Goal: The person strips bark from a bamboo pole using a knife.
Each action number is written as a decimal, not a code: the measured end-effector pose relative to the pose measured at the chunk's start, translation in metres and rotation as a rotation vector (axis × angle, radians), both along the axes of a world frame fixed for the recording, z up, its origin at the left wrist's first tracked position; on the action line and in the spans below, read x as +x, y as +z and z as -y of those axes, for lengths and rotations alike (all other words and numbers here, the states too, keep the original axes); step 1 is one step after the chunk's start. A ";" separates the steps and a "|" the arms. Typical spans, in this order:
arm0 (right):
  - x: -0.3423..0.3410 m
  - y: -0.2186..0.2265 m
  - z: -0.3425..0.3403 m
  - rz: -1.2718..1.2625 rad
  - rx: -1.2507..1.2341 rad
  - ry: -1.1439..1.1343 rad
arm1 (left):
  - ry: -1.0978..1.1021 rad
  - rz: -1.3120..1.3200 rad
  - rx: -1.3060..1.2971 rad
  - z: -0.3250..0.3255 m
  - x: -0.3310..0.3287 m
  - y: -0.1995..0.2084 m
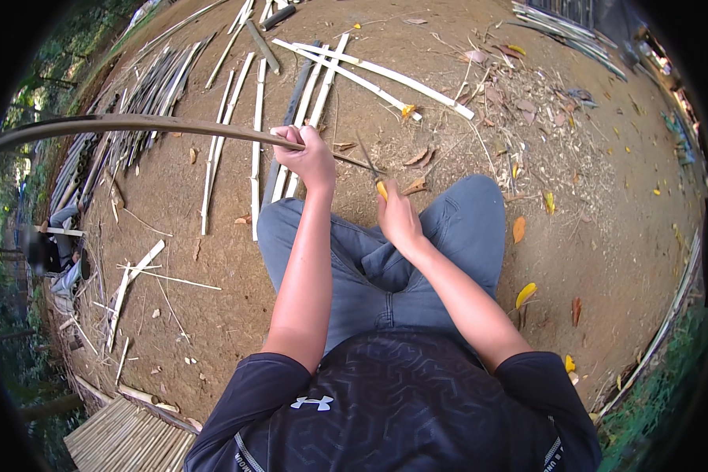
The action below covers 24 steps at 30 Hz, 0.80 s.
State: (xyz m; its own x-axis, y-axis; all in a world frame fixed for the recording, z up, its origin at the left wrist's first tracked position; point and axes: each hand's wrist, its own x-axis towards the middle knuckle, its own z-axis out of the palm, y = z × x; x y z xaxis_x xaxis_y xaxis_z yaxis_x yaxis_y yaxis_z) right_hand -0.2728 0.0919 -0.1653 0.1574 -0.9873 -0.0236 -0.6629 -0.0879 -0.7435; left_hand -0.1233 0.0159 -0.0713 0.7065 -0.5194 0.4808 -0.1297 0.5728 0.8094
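Observation:
My left hand (313, 163) is closed round a long brown strip (165, 123), which looks like split bamboo. The strip stretches far out to the left, and its short thin end sticks out to the right of my fist. In my closed right hand (401, 218) is a knife (381, 189) with a yellowish handle, its narrow blade pointing up and slightly left. The blade crosses close to the strip's thin right end; whether they touch I cannot tell. Both hands are above my bent legs (464, 216) in grey-blue trousers.
Pale split strips (370, 69) lie on the brown dirt ahead. A heap of darker strips (153, 86) is at the upper left. Shavings and dry leaves (543, 118) cover the ground at right. Another person (59, 252) sits far left, above a slatted bamboo panel (130, 440).

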 end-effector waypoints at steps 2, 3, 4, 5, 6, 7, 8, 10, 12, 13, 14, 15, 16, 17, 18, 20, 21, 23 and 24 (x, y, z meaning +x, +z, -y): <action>0.008 0.002 0.004 -0.010 -0.141 -0.024 | 0.055 0.037 -0.005 0.007 0.004 0.001; 0.009 -0.001 0.006 -0.016 -0.210 -0.043 | 0.075 0.053 -0.006 0.009 0.004 0.001; 0.005 -0.008 0.013 -0.194 0.028 0.046 | 0.044 0.013 0.000 0.009 0.003 0.001; 0.002 -0.014 0.015 -0.159 -0.016 0.011 | 0.069 0.027 0.027 0.009 0.001 0.000; 0.004 -0.010 0.018 -0.118 -0.063 -0.017 | 0.100 0.045 0.050 0.009 0.003 0.001; 0.007 -0.006 0.020 -0.077 -0.111 -0.045 | 0.132 0.064 0.074 0.010 0.003 0.002; 0.012 -0.004 0.015 0.044 -0.187 -0.121 | 0.117 0.005 0.050 0.011 0.001 0.002; 0.014 0.000 0.015 -0.020 -0.095 -0.086 | 0.090 -0.009 0.044 0.012 -0.004 0.003; 0.011 -0.003 0.023 -0.210 0.140 0.026 | 0.071 -0.025 0.020 0.018 -0.003 0.003; 0.007 -0.008 0.024 -0.183 0.110 0.002 | 0.082 0.000 0.049 0.018 -0.003 0.000; 0.002 -0.013 0.023 -0.155 0.079 -0.023 | 0.094 0.025 0.078 0.018 -0.003 -0.003; 0.002 -0.010 0.024 -0.124 0.044 -0.042 | 0.112 0.052 0.104 0.017 -0.002 -0.001; 0.004 -0.008 0.020 -0.004 -0.098 -0.100 | 0.084 0.009 0.087 0.015 -0.008 0.002; 0.007 -0.007 0.020 -0.005 -0.112 -0.117 | 0.087 0.010 0.089 0.018 -0.009 0.003; 0.008 -0.008 0.019 -0.006 -0.123 -0.139 | 0.085 0.010 0.093 0.020 -0.012 0.004; 0.001 -0.016 0.026 -0.137 0.060 0.000 | 0.047 -0.024 0.084 0.023 -0.015 0.006; -0.001 -0.017 0.027 -0.105 0.030 -0.025 | 0.051 -0.014 0.095 0.025 -0.014 0.006; -0.004 -0.021 0.028 -0.039 -0.031 -0.073 | 0.061 0.005 0.116 0.026 -0.014 0.006; -0.001 -0.019 0.021 0.027 -0.247 -0.131 | 0.066 0.019 0.114 0.025 -0.015 0.007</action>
